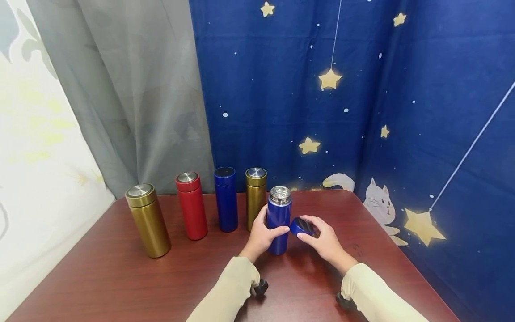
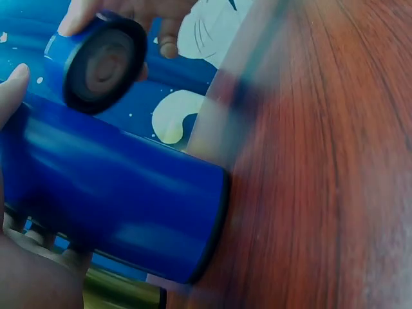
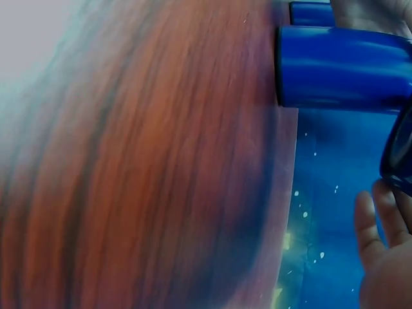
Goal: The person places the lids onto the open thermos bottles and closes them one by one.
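A blue thermos (image 1: 278,217) stands upright on the table with its steel mouth uncovered. My left hand (image 1: 260,235) grips its body, thumb across the front. Just to the right, my right hand (image 1: 323,238) pinches the blue lid (image 1: 302,226), which is tilted and apart from the thermos. The left wrist view shows the dark underside of the lid (image 2: 106,66) above the thermos body (image 2: 122,187). In the right wrist view the lid (image 3: 400,151) is partly cut off at the frame's edge, beside the right hand (image 3: 389,257).
Left of the open thermos stand several closed ones: gold (image 1: 256,197), blue (image 1: 226,201), red (image 1: 192,208) and another gold (image 1: 149,223). All are on the reddish-brown wooden table (image 1: 132,286). Grey and star-patterned blue curtains (image 1: 273,89) hang behind the table's far edge.
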A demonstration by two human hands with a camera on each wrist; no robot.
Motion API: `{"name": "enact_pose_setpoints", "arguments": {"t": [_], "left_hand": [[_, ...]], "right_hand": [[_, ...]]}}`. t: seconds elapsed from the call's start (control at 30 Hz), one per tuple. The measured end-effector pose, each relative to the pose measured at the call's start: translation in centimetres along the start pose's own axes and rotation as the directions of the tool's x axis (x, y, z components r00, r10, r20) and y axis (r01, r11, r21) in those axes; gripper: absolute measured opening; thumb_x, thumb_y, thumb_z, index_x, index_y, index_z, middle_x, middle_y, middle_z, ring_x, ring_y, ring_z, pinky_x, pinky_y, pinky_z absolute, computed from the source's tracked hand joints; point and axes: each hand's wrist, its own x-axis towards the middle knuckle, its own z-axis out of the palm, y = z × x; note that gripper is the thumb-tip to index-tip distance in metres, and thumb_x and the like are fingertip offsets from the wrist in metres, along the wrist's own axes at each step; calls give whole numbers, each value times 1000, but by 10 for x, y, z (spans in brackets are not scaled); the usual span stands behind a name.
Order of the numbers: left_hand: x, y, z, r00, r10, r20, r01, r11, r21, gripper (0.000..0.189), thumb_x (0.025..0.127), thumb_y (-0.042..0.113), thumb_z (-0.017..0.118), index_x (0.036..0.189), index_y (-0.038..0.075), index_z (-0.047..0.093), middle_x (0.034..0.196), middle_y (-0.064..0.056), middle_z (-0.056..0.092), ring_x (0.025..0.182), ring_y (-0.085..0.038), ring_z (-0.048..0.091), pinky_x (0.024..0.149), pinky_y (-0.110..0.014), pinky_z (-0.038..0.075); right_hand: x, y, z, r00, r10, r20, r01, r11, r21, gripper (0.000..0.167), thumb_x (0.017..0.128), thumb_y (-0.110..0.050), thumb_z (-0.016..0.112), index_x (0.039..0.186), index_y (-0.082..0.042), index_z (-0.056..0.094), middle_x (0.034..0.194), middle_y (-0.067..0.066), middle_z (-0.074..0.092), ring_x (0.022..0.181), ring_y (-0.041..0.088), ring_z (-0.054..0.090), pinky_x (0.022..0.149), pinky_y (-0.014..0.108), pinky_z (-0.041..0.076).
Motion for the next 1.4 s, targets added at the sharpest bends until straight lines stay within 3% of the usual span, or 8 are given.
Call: {"name": "enact_pose_setpoints", "arguments": {"t": [0.07,0.17,0.4,0.7,0.77,1.0,1.27,1.4], "left_hand": [[-1,0,-1,1000,9,7,-9,1000,9,80,77,13,82,144,4,40,129,-15,57,113,-31,58,98,-51,45],[-6,13,-3,999,31,23,-31,1000,2,78,77,10,81,142,0,40,128,-17,58,112,-32,59,96,-50,46],[-1,-17,-2,1000,0,24,0,1000,17,83,77,18,83,146,8,38,129,-13,58,111,-29,59,97,-49,46],[2,-20,-11,998,-3,64,2,1000,15,80,77,18,83,145,13,40,127,-8,59,110,-24,59,97,-45,46],[2,-17,-13,997,2,83,-3,1000,17,79,77,15,82,145,11,40,127,-9,59,110,-25,59,97,-46,46],[-7,15,-24,990,12,142,-17,999,33,78,78,12,81,143,2,40,127,-14,59,110,-26,60,96,-46,47],[-11,17,-29,990,-5,138,-3,999,53,79,79,13,80,145,3,39,128,-14,59,110,-28,60,95,-46,48],[-10,15,-30,990,9,137,-18,997,70,78,79,14,81,144,2,40,126,-14,60,108,-27,61,94,-46,49]], "right_hand": [[2,2,1,999,-8,-35,8,1000,1,48,82,-21,79,126,-14,63,112,2,64,95,20,60,77,33,54],[4,-3,2,997,-22,-80,23,1000,12,45,81,-18,79,124,-15,64,107,1,64,90,19,59,71,33,54],[6,-22,4,984,-53,-168,59,998,35,42,81,-7,77,121,-6,65,102,7,62,87,22,57,67,30,53],[14,-66,2,956,-104,-276,135,986,96,39,83,3,69,120,7,60,106,23,60,96,35,55,77,15,47],[15,-69,4,950,-108,-293,145,984,105,40,83,4,67,122,9,58,108,25,59,98,38,54,80,15,45],[19,-76,12,916,-127,-381,195,970,145,40,84,7,64,123,11,56,110,28,57,102,40,52,88,26,43],[28,-88,24,884,-130,-448,240,951,196,41,85,9,64,124,14,53,115,31,56,103,40,51,89,24,44],[34,-95,26,881,-138,-452,252,946,203,42,84,9,65,125,14,53,118,31,55,105,40,51,91,29,45]]}}
